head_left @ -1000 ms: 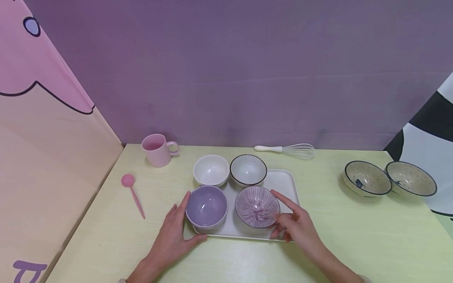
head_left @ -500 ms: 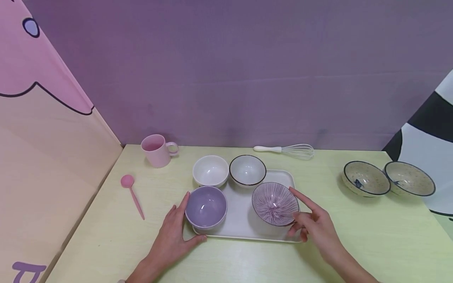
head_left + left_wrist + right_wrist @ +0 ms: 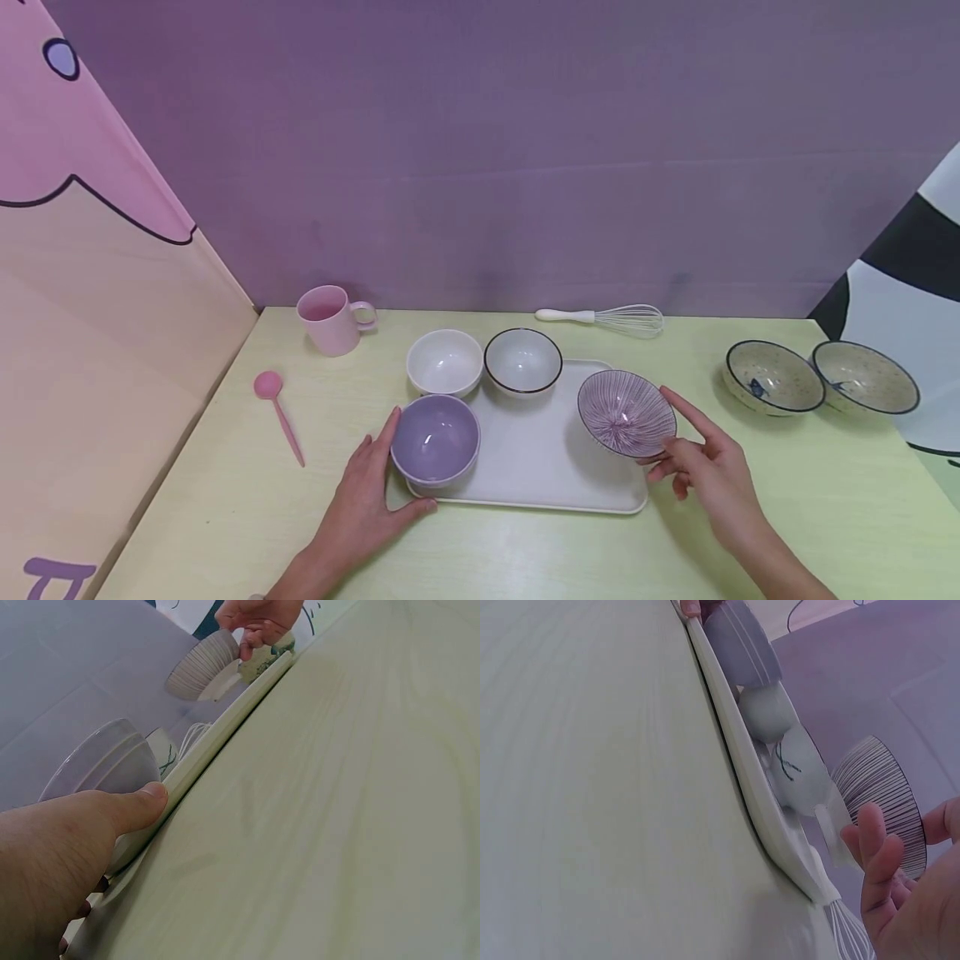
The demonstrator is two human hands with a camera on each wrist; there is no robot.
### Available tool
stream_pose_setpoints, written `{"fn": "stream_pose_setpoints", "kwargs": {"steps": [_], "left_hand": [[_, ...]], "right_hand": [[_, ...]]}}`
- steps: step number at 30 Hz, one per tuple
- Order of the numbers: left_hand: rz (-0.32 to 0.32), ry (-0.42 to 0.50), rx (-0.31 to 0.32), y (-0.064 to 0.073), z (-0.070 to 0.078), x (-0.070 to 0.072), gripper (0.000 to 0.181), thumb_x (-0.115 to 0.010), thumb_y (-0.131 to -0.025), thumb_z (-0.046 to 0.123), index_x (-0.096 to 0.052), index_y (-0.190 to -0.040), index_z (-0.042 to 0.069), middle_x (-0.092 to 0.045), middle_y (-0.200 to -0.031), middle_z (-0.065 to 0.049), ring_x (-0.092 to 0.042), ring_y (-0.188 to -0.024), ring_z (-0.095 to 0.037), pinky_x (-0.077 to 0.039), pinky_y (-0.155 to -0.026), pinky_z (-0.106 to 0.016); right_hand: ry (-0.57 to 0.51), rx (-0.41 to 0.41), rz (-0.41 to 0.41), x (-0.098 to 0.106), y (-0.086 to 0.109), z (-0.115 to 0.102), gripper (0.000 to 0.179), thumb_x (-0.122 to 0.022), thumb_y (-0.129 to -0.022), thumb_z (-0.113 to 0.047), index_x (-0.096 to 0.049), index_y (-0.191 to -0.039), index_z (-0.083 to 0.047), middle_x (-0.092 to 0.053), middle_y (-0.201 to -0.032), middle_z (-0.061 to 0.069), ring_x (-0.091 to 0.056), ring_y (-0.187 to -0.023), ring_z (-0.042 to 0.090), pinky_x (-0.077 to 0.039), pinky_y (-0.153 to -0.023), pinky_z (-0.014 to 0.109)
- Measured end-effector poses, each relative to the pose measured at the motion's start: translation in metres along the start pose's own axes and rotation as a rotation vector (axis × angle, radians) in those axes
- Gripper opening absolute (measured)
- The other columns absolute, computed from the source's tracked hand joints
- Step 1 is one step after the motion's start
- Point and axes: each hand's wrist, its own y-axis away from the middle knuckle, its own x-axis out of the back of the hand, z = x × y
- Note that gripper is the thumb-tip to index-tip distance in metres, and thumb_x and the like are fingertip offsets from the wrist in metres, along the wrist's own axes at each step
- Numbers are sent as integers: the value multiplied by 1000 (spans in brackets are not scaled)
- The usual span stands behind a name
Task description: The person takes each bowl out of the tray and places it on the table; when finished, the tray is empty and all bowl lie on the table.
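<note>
My right hand [image 3: 712, 475] holds a bowl with fine purple stripes [image 3: 627, 412] at its right side, index finger at the rim and other fingers beneath. In the right wrist view the striped bowl [image 3: 885, 795] is tilted and raised above the white tray [image 3: 525, 450]. At the tray's front left corner, my left hand [image 3: 360, 504] lies beside a plain purple bowl [image 3: 437, 440], thumb along the front edge. Its thumb touches the edge in the left wrist view; the other fingers are mostly hidden there. A white bowl [image 3: 446, 362] and a dark-rimmed white bowl [image 3: 523, 362] stand behind.
A pink mug [image 3: 330, 321] and a pink spoon [image 3: 278, 417] are on the left of the table. Behind the tray lies a white-handled whisk [image 3: 600, 318]. Two speckled bowls, a nearer one [image 3: 776, 379] and an outer one [image 3: 866, 379], sit side by side at the right.
The right hand has lifted the striped bowl from beside the purple bowl and carried it rightward and slightly back, over the tray's right edge. The left hand has stayed in place.
</note>
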Motion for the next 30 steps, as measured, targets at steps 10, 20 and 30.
{"fn": "stream_pose_setpoints", "kwargs": {"steps": [10, 20, 30], "left_hand": [[4, 0, -24, 0, -1, 0, 132, -102, -79, 41, -19, -180, 25, -41, -177, -7, -42, -157, -53, -34, -131, -69], [7, -1, -37, -1, -1, 0, 132, -102, -78, 41, -20, -179, 22, -42, -177, -8, -44, -156, -51, -33, -132, -67], [11, -2, -36, 0, -2, 0, 132, -101, -79, 42, -17, -180, 28, -43, -176, -8, -43, -156, -53, -35, -130, -69]], "right_hand": [[-53, 4, 76, 17, -5, 9, 65, -49, -111, 6, -56, -156, -40, -83, -82, 7, -77, -62, 14, -48, -43, 20], [-40, 17, 160, 31, -11, 19, 66, -50, -110, 6, -47, -168, -27, -82, -79, 2, -77, -62, 11, -50, -44, 19], [-14, -7, 200, 39, -17, 23, 69, -48, -110, 5, -35, -175, -13, -82, -77, -2, -76, -62, 9, -51, -44, 19]]}}
